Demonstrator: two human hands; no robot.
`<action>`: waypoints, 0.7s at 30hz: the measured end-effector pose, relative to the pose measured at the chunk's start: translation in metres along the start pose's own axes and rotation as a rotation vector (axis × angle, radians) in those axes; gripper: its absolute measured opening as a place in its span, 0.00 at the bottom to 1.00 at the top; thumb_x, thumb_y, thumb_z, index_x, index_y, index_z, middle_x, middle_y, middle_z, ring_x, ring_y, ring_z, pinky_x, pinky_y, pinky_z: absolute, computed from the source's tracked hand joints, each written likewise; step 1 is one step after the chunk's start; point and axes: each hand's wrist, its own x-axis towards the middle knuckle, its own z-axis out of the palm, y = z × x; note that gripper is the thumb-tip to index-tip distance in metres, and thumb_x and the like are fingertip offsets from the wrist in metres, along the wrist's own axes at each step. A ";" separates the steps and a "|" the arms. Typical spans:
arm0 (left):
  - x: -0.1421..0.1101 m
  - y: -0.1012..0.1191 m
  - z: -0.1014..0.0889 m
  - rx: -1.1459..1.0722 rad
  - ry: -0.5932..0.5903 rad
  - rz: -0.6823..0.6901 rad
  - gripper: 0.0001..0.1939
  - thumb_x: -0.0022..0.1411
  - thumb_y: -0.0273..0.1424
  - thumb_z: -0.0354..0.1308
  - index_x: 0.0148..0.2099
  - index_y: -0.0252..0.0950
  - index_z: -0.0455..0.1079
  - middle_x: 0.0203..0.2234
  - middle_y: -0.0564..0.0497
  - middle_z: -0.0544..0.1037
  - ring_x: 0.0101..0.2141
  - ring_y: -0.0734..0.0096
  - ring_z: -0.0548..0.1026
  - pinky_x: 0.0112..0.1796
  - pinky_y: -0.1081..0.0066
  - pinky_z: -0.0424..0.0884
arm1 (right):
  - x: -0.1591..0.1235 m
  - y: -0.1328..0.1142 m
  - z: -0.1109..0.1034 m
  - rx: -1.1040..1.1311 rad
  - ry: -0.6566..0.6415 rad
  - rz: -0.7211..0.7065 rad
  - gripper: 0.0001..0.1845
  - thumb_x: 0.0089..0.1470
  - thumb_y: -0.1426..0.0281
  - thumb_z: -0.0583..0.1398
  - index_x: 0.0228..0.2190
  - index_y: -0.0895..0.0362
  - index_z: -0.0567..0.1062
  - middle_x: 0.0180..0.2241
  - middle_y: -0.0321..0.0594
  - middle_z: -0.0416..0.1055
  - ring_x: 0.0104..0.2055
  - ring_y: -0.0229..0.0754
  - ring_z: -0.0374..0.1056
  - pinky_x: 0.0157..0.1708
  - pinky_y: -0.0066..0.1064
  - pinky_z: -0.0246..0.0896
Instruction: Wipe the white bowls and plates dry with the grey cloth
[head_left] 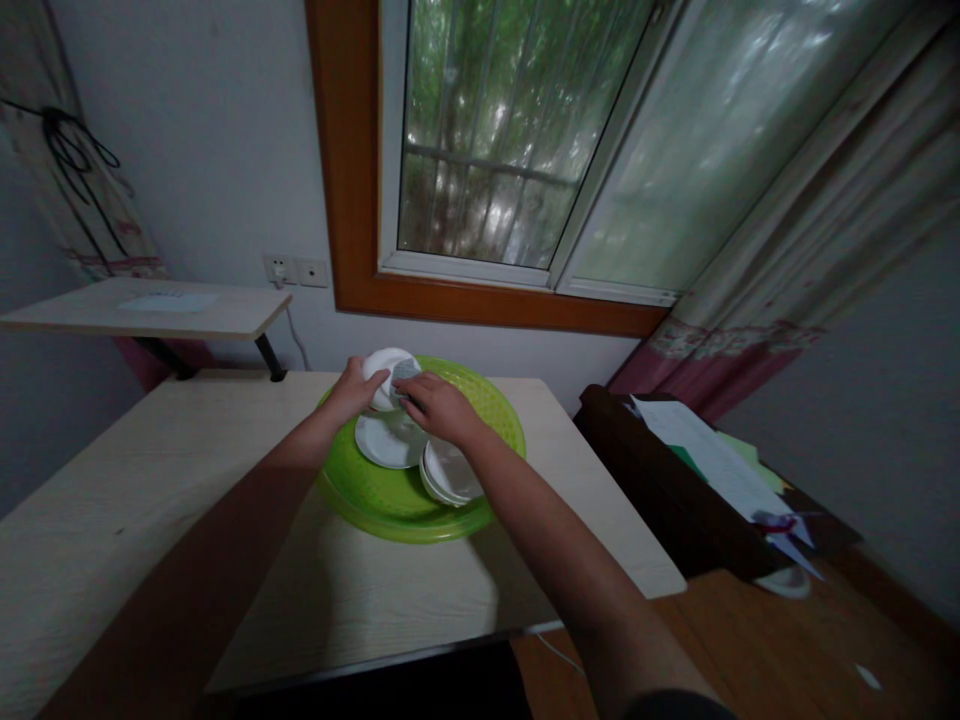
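My left hand (351, 392) grips a white bowl (382, 360) by its near left side, thumb over the rim, and holds it tilted above the far part of a round green plastic basin (420, 530). With its fingers closed, my right hand (441, 404) presses a grey cloth (405, 370) against the bowl. Below the bowl, a white plate (386, 442) lies in the basin. Beside it, partly hidden by my right forearm, is a small stack of white bowls (448, 472).
The basin stands on a pale wooden table (405, 600). At the left is a raised shelf (150, 305) on black legs. A window (495, 150) is in the wall behind. Right of the table, papers (697, 450) lie on a dark brown piece of furniture (645, 490).
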 end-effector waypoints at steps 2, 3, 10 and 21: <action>0.001 -0.001 0.001 -0.031 -0.019 -0.012 0.28 0.60 0.48 0.59 0.55 0.37 0.58 0.49 0.39 0.72 0.41 0.59 0.76 0.29 0.68 0.75 | 0.001 0.001 0.000 -0.011 0.038 0.016 0.15 0.63 0.70 0.57 0.51 0.56 0.74 0.52 0.45 0.74 0.54 0.47 0.65 0.57 0.38 0.58; 0.001 -0.002 0.001 -0.037 -0.018 -0.012 0.28 0.59 0.48 0.59 0.54 0.38 0.58 0.49 0.39 0.72 0.41 0.59 0.76 0.29 0.68 0.75 | 0.001 0.001 -0.001 -0.016 0.051 0.026 0.15 0.63 0.70 0.57 0.51 0.56 0.74 0.53 0.45 0.74 0.55 0.47 0.64 0.58 0.38 0.57; 0.003 -0.006 0.002 -0.123 0.001 -0.004 0.26 0.60 0.49 0.57 0.52 0.38 0.60 0.46 0.41 0.73 0.41 0.59 0.76 0.32 0.65 0.74 | 0.001 0.001 -0.004 -0.014 0.117 0.064 0.14 0.64 0.68 0.56 0.49 0.56 0.76 0.56 0.43 0.73 0.59 0.51 0.57 0.61 0.46 0.53; 0.005 -0.004 -0.002 -0.154 0.059 0.083 0.22 0.57 0.50 0.58 0.42 0.37 0.66 0.38 0.48 0.74 0.39 0.63 0.74 0.41 0.66 0.70 | 0.001 -0.004 -0.003 0.043 0.078 -0.018 0.13 0.65 0.69 0.56 0.48 0.56 0.75 0.54 0.43 0.73 0.57 0.48 0.58 0.59 0.44 0.56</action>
